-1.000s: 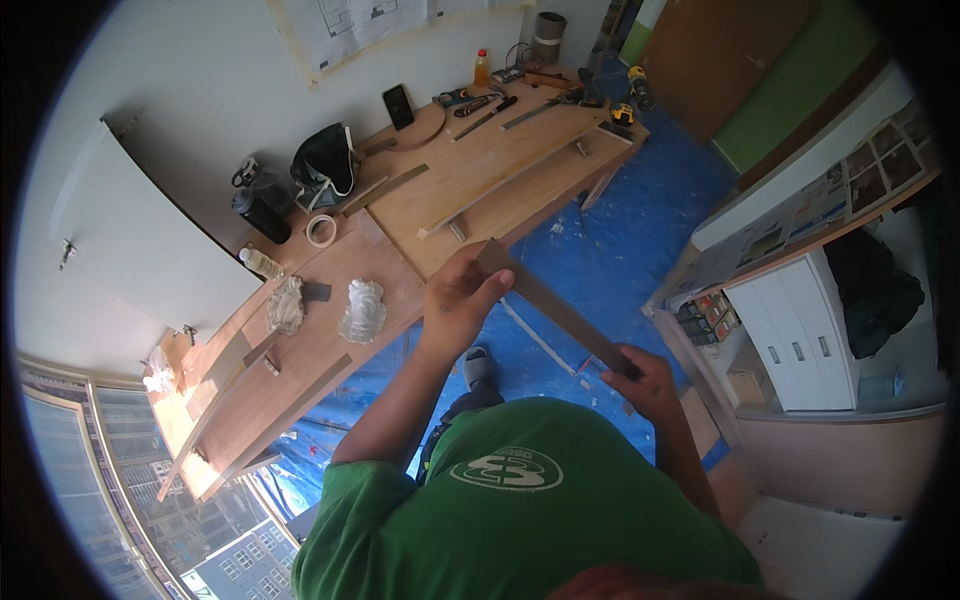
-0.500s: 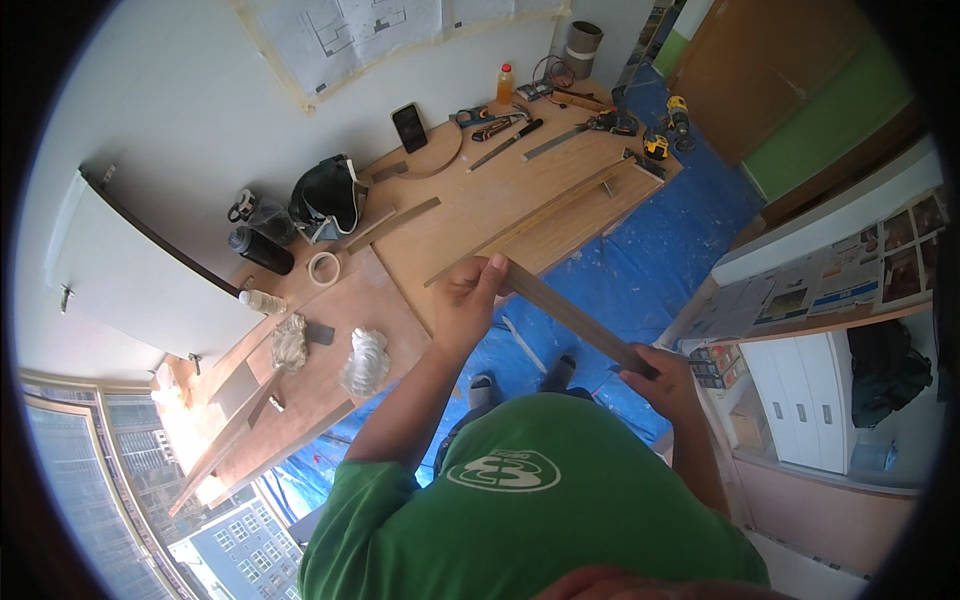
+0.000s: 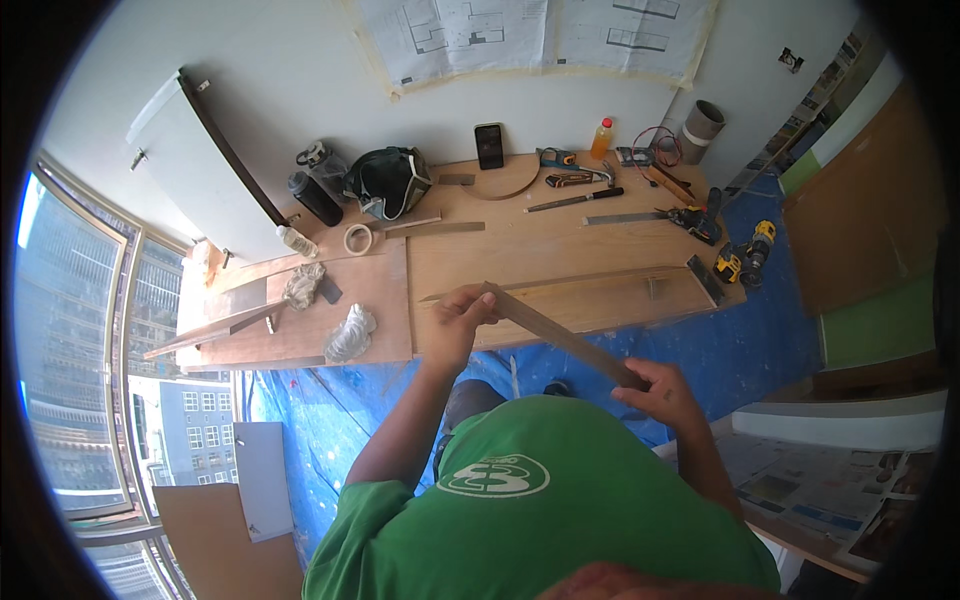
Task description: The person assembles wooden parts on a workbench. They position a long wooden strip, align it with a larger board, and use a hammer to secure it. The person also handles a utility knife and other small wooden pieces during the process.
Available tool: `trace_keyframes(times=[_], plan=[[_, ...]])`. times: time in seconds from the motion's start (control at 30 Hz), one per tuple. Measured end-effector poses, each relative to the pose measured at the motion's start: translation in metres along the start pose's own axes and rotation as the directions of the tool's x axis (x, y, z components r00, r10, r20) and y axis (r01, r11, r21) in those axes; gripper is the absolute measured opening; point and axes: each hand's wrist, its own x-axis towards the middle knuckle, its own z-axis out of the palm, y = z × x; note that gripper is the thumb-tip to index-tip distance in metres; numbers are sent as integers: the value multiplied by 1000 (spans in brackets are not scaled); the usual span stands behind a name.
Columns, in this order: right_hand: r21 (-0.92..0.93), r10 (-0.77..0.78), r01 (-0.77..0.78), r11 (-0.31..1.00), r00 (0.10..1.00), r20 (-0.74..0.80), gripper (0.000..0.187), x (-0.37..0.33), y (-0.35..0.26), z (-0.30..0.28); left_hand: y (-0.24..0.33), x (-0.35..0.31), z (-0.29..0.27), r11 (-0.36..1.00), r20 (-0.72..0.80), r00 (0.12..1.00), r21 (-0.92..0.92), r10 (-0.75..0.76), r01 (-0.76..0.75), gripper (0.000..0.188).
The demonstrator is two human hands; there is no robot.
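A narrow brown wooden strip (image 3: pixel 560 338) slants in front of my chest between both hands. My left hand (image 3: pixel 458 322) is closed on its far-left end, thumb on top and fingers beneath. The near-right end is gripped by my right hand (image 3: pixel 664 392), thumb over the upper face. Beyond the strip stands a wooden workbench (image 3: pixel 500 250). A long thin board (image 3: pixel 590 284) lies along its front part, close behind my left hand, and a square-like tool (image 3: pixel 704 280) rests by the board's right end.
Across the bench lie a file (image 3: pixel 575 199), a hammer (image 3: pixel 600 170), a tape roll (image 3: pixel 358 239), a tool bag (image 3: pixel 388 183), a phone (image 3: pixel 489 146) and crumpled plastic (image 3: pixel 350 333). A yellow-black drill (image 3: pixel 757 250) stands right of it. Blue sheeting (image 3: pixel 340 420) covers the floor.
My view has turned, so the bench now runs level across it and more of the window side shows. Both hands keep their hold on the wooden strip.
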Motion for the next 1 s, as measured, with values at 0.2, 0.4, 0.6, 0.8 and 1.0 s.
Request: trace_keyframes(times=[0.2,0.4,0.6,0.8,1.0], plan=[[-22,150,-152,988,924,351,42,33,22,-48,12,-2,-17,982,-260,948,94,184,-164,24],[-113,271,-246,963,866,420,22,50,24,-106,35,2,-84,967,-483,847,-3,223,-257,26],[-299,327,-250,921,913,245,16,62,-21,-145,-35,-1,-145,969,-629,774,-138,72,-203,24],[-399,250,-181,899,960,128,16,84,-46,-151,-109,13,-159,972,-605,794,-218,-63,-89,22],[-516,199,-115,849,974,111,18,104,-63,-138,-153,39,-178,981,-593,799,-195,-102,-19,24]])
